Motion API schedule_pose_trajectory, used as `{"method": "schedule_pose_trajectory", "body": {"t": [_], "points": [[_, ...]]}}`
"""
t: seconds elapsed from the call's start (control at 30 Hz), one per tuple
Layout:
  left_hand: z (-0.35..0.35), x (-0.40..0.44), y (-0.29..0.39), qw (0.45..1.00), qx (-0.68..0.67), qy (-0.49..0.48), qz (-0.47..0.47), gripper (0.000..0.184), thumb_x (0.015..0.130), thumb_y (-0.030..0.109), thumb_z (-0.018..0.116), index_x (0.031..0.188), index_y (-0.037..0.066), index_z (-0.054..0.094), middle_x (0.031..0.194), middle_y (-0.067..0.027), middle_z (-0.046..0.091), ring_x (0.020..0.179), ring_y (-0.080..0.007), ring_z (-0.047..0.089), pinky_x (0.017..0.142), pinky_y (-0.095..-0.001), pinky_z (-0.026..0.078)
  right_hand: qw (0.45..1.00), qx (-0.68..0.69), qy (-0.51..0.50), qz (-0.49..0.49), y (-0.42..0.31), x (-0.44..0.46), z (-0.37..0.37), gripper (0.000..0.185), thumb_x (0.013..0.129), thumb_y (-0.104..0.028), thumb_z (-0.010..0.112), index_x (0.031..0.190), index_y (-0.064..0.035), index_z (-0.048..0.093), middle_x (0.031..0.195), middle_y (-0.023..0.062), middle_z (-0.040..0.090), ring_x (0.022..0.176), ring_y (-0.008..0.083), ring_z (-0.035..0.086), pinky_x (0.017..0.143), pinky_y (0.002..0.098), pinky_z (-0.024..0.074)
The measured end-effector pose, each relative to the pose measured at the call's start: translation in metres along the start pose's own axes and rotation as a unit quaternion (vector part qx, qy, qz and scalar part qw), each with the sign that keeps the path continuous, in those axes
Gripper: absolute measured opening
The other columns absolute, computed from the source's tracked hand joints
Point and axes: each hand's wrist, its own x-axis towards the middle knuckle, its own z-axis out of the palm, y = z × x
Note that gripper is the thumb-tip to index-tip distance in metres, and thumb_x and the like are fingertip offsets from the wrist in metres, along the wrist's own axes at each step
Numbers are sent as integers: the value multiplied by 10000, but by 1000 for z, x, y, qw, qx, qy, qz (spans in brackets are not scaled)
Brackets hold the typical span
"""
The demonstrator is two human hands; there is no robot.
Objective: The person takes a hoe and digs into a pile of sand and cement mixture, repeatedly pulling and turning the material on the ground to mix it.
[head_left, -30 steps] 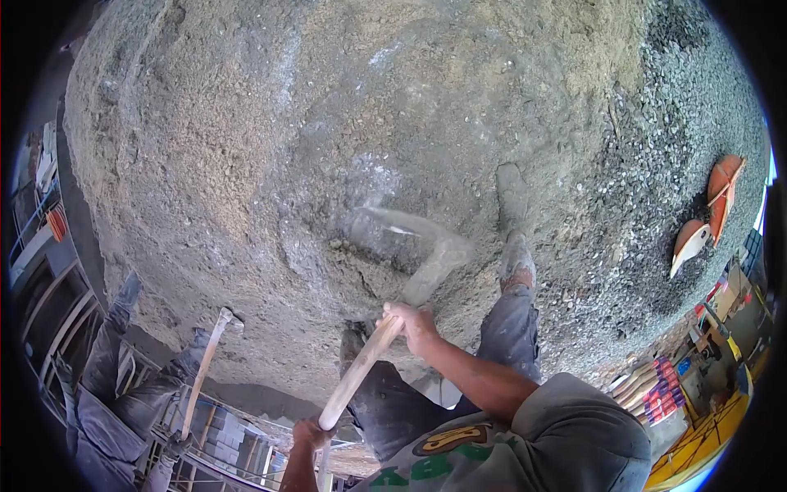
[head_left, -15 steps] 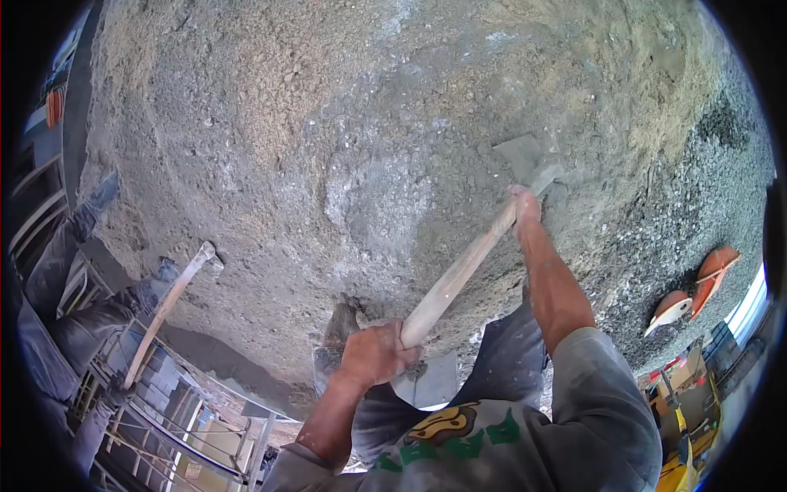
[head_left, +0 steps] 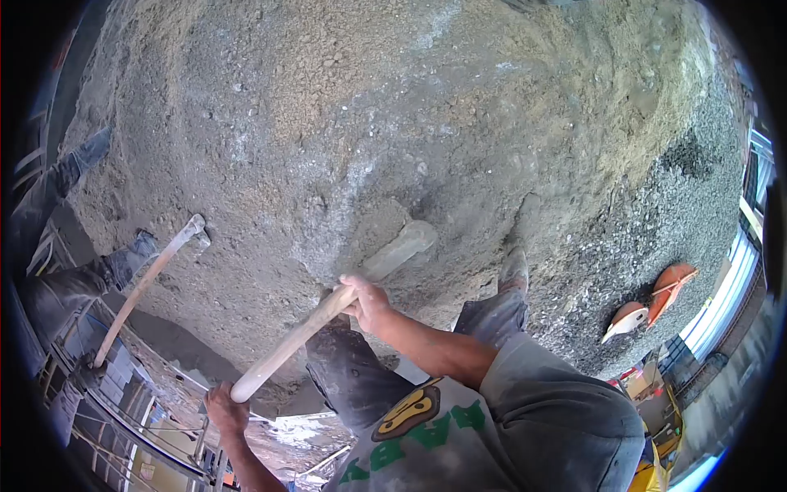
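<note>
Gripping hoe (head_left: 288,350) with left-hand fingers (head_left: 223,403) and right-hand fingers (head_left: 362,290) | likely stiff, head-heavy | best held wide along wooden shaft (head_left: 270,368)

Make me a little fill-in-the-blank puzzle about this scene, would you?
1. Of the left hand and right hand, the one gripping the wooden handle nearer its head is the ____.
2. The letters on the grey shirt are ____.
3. The number of orange objects lying on gravel is ____.

Missing words: right; green; two.
</note>
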Motion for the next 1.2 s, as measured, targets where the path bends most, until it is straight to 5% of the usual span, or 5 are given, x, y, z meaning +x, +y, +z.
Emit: {"method": "schedule_pose_trajectory", "body": {"t": [0.17,0.47,0.67,1.03,1.2], "points": [[-14,18,47,999,-34,25,21,279,546,144,772,731,84,571,730,-114,585,800,-328,558,896,-445,403,996,10,-56,-75,-51,-46,-18,289,733,-227,713,933,-46,609,907,103,645,870,225,628,784,407,520],[-41,129,377,906,-196,-214,309,401,715,403,675,992,125,595,882,-133,660,858,-306,636,770,-415,490,916,109,147,-357,-385,17,-184,262,735,-224,572,912,-82,441,684,74,459,577,228,498,557,392,483],[-67,136,310,947,-80,-205,234,310,712,329,646,915,97,606,775,-139,655,755,-325,643,702,-429,500,964,110,136,-203,-286,125,-138,264,721,-212,575,929,-95,462,767,74,456,650,228,494,614,426,476],[29,-27,13,996,-73,42,-16,252,564,106,718,752,66,556,808,-130,575,829,-374,532,763,-499,414,998,1,-19,-52,-21,-23,5,234,757,-208,668,900,-39,593,844,119,633,791,244,635,735,417,526],[10,-52,25,993,-88,69,-28,273,560,72,738,732,30,530,792,-146,553,821,-371,516,761,-470,412,992,-13,-120,-47,-22,-71,-20,275,739,-222,685,904,-6,643,894,111,659,842,210,642,770,372,526]]}}
